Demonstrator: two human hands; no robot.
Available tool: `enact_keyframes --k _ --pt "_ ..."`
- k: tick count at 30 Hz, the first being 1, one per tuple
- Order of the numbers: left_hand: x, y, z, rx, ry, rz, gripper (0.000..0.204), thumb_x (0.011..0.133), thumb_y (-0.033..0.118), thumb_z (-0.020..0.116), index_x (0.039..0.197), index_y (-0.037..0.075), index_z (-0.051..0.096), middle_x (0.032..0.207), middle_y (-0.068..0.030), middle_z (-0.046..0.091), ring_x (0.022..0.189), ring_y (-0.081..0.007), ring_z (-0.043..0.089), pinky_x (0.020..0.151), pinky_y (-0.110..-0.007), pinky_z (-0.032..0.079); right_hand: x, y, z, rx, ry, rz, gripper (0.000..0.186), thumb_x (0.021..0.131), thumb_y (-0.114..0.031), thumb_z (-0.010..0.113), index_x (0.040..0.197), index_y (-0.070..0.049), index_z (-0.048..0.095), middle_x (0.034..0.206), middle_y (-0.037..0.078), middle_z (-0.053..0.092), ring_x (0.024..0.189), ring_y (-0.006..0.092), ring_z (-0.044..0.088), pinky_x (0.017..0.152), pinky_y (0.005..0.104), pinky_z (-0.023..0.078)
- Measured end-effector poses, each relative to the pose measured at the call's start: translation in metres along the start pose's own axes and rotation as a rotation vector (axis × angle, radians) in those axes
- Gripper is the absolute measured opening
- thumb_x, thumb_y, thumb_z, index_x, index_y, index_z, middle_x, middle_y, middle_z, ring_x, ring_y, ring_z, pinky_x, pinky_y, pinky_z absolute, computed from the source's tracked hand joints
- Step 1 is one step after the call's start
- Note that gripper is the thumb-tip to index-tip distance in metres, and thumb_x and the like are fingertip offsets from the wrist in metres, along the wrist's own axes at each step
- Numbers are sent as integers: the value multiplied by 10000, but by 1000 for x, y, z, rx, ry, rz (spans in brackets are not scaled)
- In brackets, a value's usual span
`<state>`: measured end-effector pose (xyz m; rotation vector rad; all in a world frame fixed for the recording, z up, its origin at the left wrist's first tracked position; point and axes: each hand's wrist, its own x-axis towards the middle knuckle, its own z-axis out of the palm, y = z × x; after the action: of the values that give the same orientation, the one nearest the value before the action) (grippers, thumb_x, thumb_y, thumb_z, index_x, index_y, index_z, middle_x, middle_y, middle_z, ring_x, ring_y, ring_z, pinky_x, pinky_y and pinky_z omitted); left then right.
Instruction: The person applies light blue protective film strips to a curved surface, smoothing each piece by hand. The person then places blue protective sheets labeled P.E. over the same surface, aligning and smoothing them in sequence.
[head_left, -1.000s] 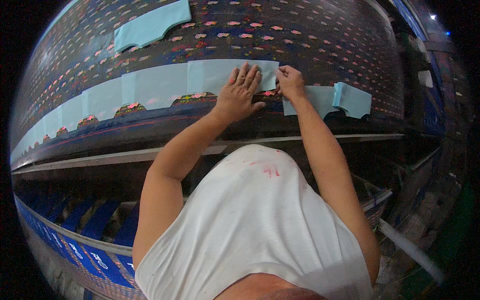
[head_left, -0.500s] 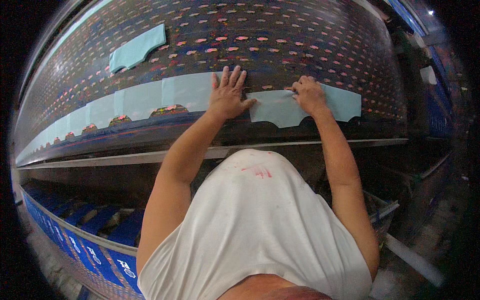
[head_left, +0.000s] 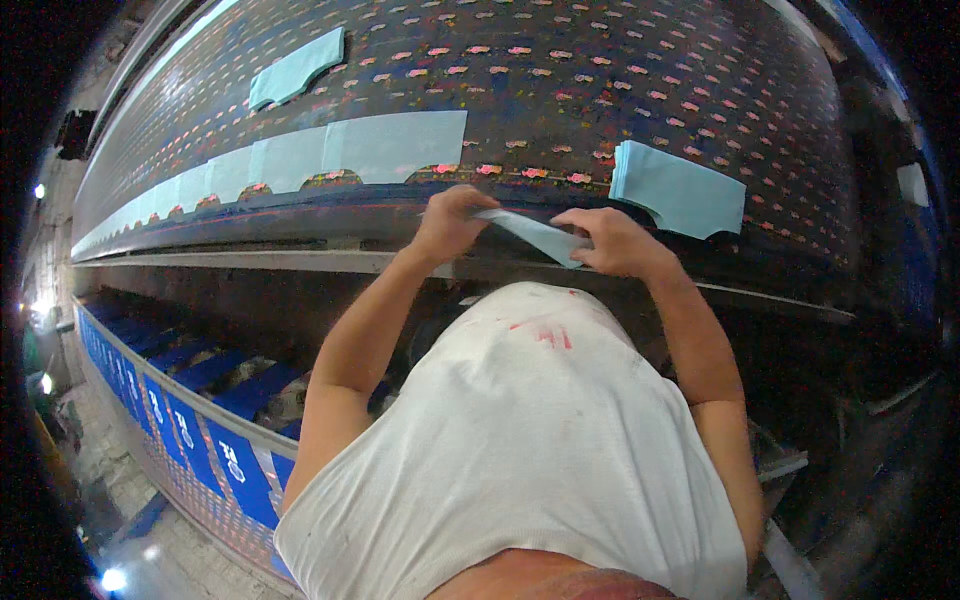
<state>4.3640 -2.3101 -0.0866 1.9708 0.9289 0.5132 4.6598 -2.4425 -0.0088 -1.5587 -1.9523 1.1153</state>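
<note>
Close to my chest, at the near edge of the dark printing table (head_left: 560, 110), a light blue-green cut fabric piece (head_left: 535, 237) is lifted and tilted, seen nearly edge-on. My left hand (head_left: 450, 225) pinches its left end. The fingers of my right hand (head_left: 622, 243) are closed at its right end. Beyond my right hand lies a stack of the same fabric pieces (head_left: 685, 190), its left edge fanned. To the left, a row of flat fabric pieces (head_left: 395, 147) runs along the table's near side, with curved cutouts facing me.
Another small fabric stack (head_left: 298, 70) lies farther back on the table. Rows of pink printed marks cover the dark surface. A pale rail (head_left: 330, 262) edges the table in front of me. Lower left, blue printed panels (head_left: 235, 465) lie along a lower surface behind me.
My left hand was spread flat on the table and my right hand was on the fabric at the right. Both have drawn nearer my body, now with one piece lifted between them.
</note>
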Motion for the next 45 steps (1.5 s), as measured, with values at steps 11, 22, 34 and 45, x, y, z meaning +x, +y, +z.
enact_keyframes --k 11,22,34,45 --pt "47 -35 -61 -171 430 -276 242 970 242 855 1019 8 815 842 -26 765 804 -144 684 773 -304 528 61 87 -18 194 468 235 262 961 -190 771 1141 1 779 1066 201 805 1002 317 779 891 428 582" --pt "117 -97 -54 356 614 180 125 859 179 875 920 89 813 1084 -47 785 1132 -317 684 1036 -460 494 98 126 -11 -54 655 511 369 985 -376 782 1028 -11 741 962 221 773 900 415 749 829 508 568" --pt "111 -88 -48 407 676 202 119 884 197 850 958 111 815 1127 -38 784 1254 -349 661 1096 -520 464 109 117 -11 -234 698 584 321 1052 -301 748 998 11 697 773 82 711 642 177 650 571 384 548" --pt "102 -59 -43 633 373 375 711 991 339 773 1632 170 514 1672 -123 497 1548 -393 452 1293 -577 320 107 140 -5 17 782 621 318 1034 -262 763 1059 53 721 889 187 776 625 296 758 542 408 613"
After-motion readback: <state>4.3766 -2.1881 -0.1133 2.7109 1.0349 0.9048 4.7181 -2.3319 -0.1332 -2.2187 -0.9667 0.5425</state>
